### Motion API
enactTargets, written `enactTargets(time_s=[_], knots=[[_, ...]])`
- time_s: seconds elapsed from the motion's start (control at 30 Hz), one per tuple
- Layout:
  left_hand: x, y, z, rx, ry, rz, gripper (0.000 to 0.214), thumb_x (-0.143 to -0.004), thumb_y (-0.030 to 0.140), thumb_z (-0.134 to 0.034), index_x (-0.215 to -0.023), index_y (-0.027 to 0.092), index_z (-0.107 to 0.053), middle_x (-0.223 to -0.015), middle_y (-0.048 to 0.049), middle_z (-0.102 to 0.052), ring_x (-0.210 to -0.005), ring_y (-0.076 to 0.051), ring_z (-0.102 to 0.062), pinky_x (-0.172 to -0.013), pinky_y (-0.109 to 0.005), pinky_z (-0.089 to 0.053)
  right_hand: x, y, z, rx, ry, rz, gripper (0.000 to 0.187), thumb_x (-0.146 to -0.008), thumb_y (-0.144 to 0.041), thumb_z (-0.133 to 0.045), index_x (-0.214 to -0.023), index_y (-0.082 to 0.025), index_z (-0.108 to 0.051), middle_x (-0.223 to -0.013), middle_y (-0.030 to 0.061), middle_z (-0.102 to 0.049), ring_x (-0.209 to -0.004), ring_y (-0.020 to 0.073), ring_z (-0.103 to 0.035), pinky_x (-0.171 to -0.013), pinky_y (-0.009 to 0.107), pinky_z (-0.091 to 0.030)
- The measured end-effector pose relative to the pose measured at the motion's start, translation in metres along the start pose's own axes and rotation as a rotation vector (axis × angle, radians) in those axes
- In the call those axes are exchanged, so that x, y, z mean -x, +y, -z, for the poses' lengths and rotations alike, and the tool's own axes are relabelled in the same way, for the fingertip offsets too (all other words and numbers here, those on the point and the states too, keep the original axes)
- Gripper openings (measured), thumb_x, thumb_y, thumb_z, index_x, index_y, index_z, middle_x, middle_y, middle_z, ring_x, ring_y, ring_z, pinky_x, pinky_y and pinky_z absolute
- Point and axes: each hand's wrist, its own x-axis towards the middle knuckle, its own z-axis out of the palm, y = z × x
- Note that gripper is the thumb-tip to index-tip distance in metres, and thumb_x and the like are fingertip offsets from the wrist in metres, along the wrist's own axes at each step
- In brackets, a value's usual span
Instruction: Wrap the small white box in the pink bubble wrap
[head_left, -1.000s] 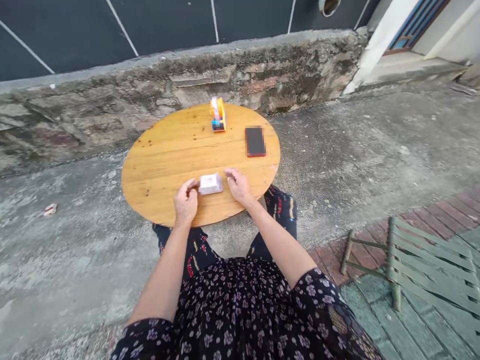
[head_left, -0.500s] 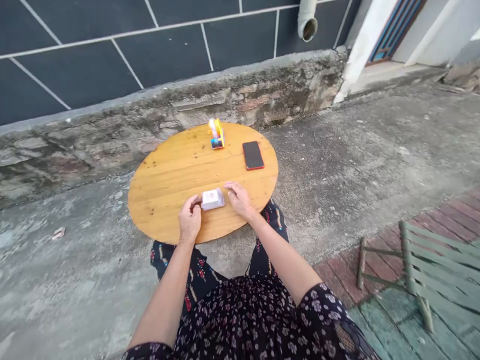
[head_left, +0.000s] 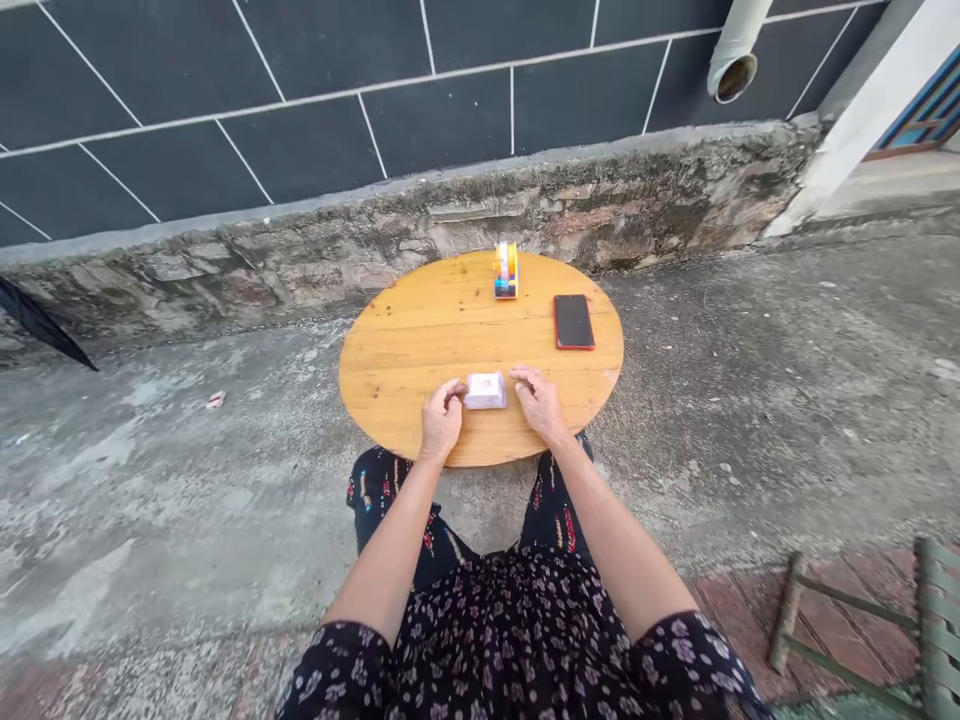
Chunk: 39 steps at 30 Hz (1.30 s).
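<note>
A small white packet (head_left: 486, 390) in clear, faintly purple wrapping lies flat near the front edge of the round wooden table (head_left: 420, 345). My left hand (head_left: 442, 415) rests at the packet's left end, its bent fingertips at or just beside the wrapping, thumb apart from the index finger. On the other side my right hand (head_left: 540, 402) is open, its fingers stretched toward the packet with a small gap between. Neither hand covers the packet's top, which bears a small round mark.
Toward the table's back stands a yellow tape dispenser (head_left: 507, 272) with a blue part. A dark phone (head_left: 574, 322) in a red case lies at the right. Behind is a stone-based wall (head_left: 465, 215); a slatted chair (head_left: 937, 620) stands at lower right.
The view has swung left, so the table and hands appear farther right in the picture. On the table, packet and hands keep nearly the same places.
</note>
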Motion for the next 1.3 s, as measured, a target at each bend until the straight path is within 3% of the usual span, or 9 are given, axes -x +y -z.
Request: enactTargets(time_s=[0.17,0.33,0.47,0.63,0.83,1.07,1.17,1.3], knots=[[0.003,0.000,0.001,0.016,-0.066,-0.032,0.050,-0.079,0.011,-0.048,-0.128,0.015,-0.056,-0.129,-0.0107,-0.062,-0.121,-0.023,-0.057,-0.110,-0.043,-0.041,0.003,-0.008,0.004,0.031,-0.047,-0.035,0.030,-0.081,-0.021,-0.048,-0.106,-0.022,-0.065,-0.115,0.0088,-0.067,-0.109,0.0231,-0.062,-0.098,0.041,-0.048],[0.007,0.007,0.005,-0.019,-0.236,-0.138,0.082,-0.074,0.006,-0.047,-0.151,0.017,-0.021,-0.154,-0.0127,-0.034,-0.143,-0.026,-0.031,-0.119,-0.048,-0.024,0.007,-0.022,0.010,0.083,-0.192,-0.059,0.059,-0.077,-0.019,-0.054,-0.136,-0.023,-0.048,-0.136,0.0083,-0.057,-0.127,0.0250,-0.052,-0.109,0.047,-0.038],[0.007,0.012,0.006,-0.079,-0.283,-0.169,0.081,-0.078,0.005,-0.044,-0.153,0.019,-0.015,-0.147,-0.0125,-0.044,-0.137,-0.025,-0.040,-0.116,-0.047,-0.030,0.009,-0.035,0.013,0.226,-0.328,-0.060,0.074,-0.079,-0.026,-0.060,-0.147,-0.025,-0.031,-0.142,0.0092,-0.052,-0.134,0.0288,-0.045,-0.110,0.055,-0.031],[0.007,0.013,0.006,-0.148,-0.281,-0.168,0.080,-0.078,0.004,-0.046,-0.152,0.020,-0.018,-0.138,-0.0118,-0.053,-0.127,-0.025,-0.048,-0.109,-0.048,-0.037,0.008,-0.038,0.011,0.368,-0.359,-0.071,0.071,-0.081,-0.028,-0.063,-0.146,-0.023,-0.035,-0.134,0.0103,-0.059,-0.126,0.0290,-0.052,-0.107,0.055,-0.032],[0.006,0.013,0.008,-0.181,-0.284,-0.169,0.076,-0.081,0.005,-0.047,-0.151,0.021,-0.021,-0.137,-0.0131,-0.053,-0.126,-0.026,-0.049,-0.107,-0.049,-0.039,0.008,-0.036,0.012,0.409,-0.374,-0.049,0.065,-0.084,-0.029,-0.063,-0.144,-0.026,-0.037,-0.133,0.0099,-0.060,-0.121,0.0286,-0.054,-0.104,0.054,-0.036],[0.005,0.020,0.013,-0.160,-0.299,-0.153,0.078,-0.079,0.004,-0.048,-0.150,0.020,-0.021,-0.144,-0.0132,-0.045,-0.132,-0.027,-0.043,-0.110,-0.049,-0.037,0.002,-0.048,0.017,0.334,-0.453,-0.065,0.067,-0.085,-0.031,-0.060,-0.146,-0.032,-0.033,-0.148,0.0056,-0.044,-0.138,0.0290,-0.037,-0.112,0.055,-0.030],[0.003,0.022,0.015,-0.150,-0.313,-0.126,0.078,-0.077,0.003,-0.047,-0.150,0.019,-0.023,-0.143,-0.0129,-0.046,-0.132,-0.027,-0.043,-0.111,-0.049,-0.037,0.002,-0.049,0.019,0.243,-0.416,-0.116,0.061,-0.087,-0.031,-0.060,-0.144,-0.034,-0.038,-0.148,0.0042,-0.044,-0.139,0.0283,-0.036,-0.114,0.055,-0.029],[0.002,0.024,0.015,-0.125,-0.310,-0.084,0.075,-0.078,0.004,-0.047,-0.148,0.018,-0.025,-0.141,-0.0133,-0.048,-0.130,-0.026,-0.045,-0.110,-0.048,-0.038,0.002,-0.048,0.019,0.171,-0.273,-0.116,0.040,-0.090,-0.026,-0.058,-0.129,-0.033,-0.055,-0.137,0.0041,-0.056,-0.130,0.0257,-0.048,-0.111,0.053,-0.037]])
